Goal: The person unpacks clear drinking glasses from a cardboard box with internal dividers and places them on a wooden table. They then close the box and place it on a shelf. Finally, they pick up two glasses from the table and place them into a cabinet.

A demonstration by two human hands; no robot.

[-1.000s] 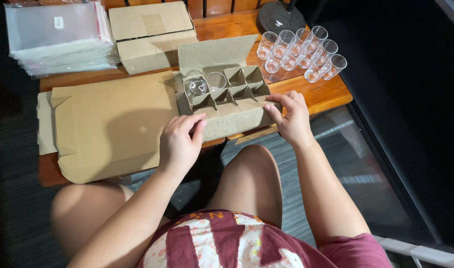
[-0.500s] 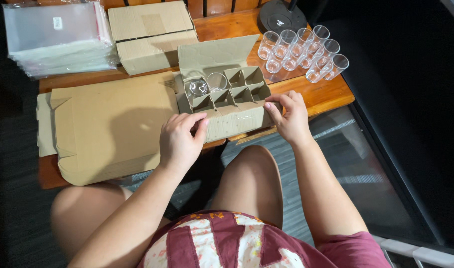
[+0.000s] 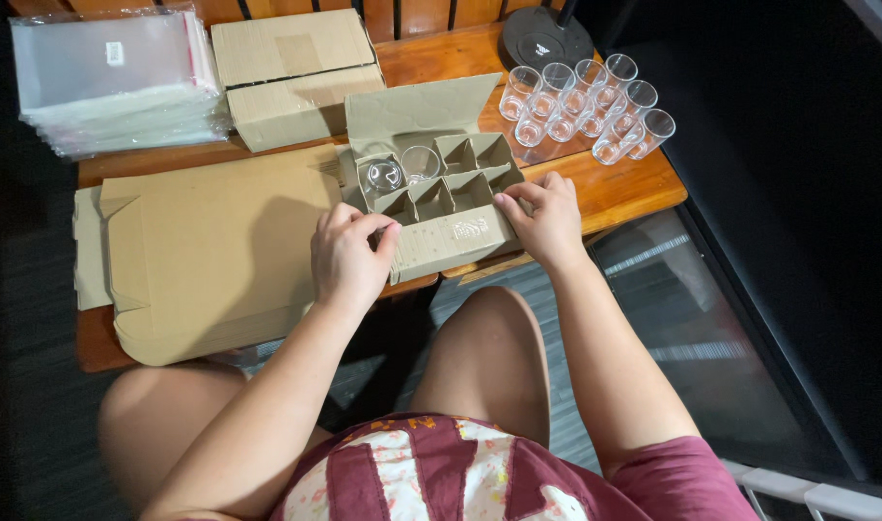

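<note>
An open cardboard box (image 3: 453, 236) with a divider grid sits at the near edge of the wooden table (image 3: 620, 188). Two clear glasses (image 3: 402, 171) stand in its back-left cells; the other cells are bare. My left hand (image 3: 349, 256) pinches the box's front-left corner. My right hand (image 3: 547, 220) grips the front-right corner, fingertips on the divider rim. The box lid (image 3: 417, 108) stands up at the back.
Several clear glasses (image 3: 586, 104) cluster at the table's back right, beside a dark round base (image 3: 540, 37). Flat folded cardboard (image 3: 209, 246) lies left of the box. Closed cardboard boxes (image 3: 291, 72) and a stack of clear plastic bags (image 3: 113, 77) sit at the back left.
</note>
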